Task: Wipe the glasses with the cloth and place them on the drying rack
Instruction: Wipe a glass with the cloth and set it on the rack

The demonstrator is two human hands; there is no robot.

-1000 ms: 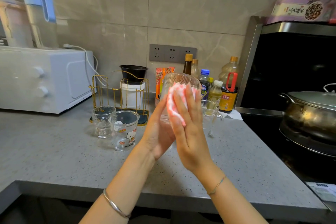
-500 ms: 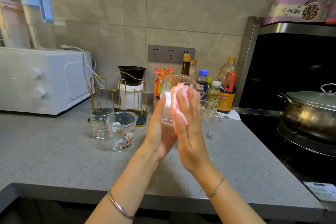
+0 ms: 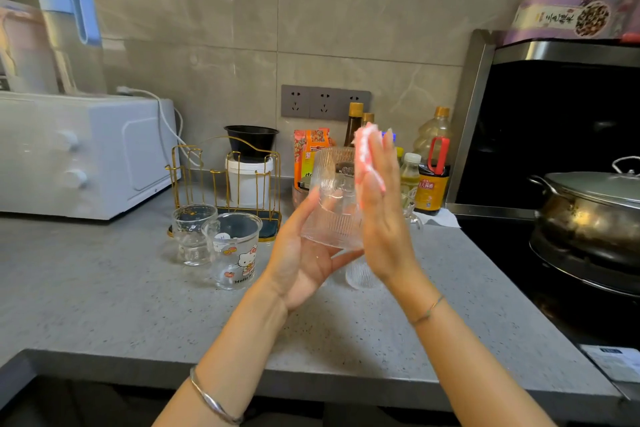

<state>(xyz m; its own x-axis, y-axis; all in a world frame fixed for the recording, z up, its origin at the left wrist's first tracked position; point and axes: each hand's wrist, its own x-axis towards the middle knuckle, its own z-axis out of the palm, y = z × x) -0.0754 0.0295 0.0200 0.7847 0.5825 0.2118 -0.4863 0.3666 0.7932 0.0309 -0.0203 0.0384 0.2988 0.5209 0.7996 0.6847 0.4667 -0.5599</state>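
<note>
The grey countertop (image 3: 104, 288) carries everything; on it, towards the wall, the gold wire drying rack (image 3: 225, 184) stands with no glass on it yet. Just in front of the rack wait a cartoon-printed glass (image 3: 235, 250) and a small footed glass (image 3: 192, 234), touching or nearly so. Above the counter, the ribbed glass (image 3: 334, 198) is held tilted, cradled from below by the left hand (image 3: 304, 260), fingers spread around its base to steady it. The right hand (image 3: 381, 215) presses the pink cloth (image 3: 367, 152) flat against the glass's side, fingers straight and together (a wiping stroke, I judge).
</note>
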